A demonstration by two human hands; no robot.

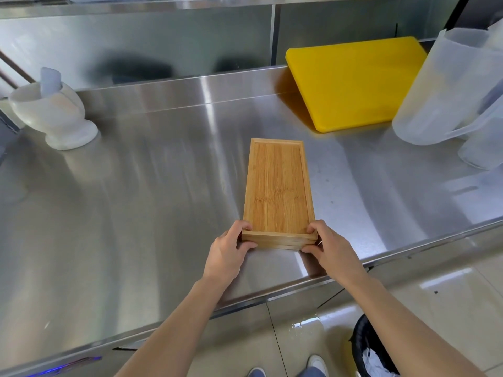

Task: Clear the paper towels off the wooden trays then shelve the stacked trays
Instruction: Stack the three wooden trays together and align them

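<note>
On the steel counter near its front edge, the left hand and right hand are pinching the near end of the stacked wooden trays, towel-free and awaiting shelving

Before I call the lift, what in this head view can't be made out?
- Tray count in the stacked trays: the edge layers blur, and the left hand and right hand cover the near corners.
- Shelf: cut off by the top edge.
- Bin contents: cut off at the bottom.
</note>
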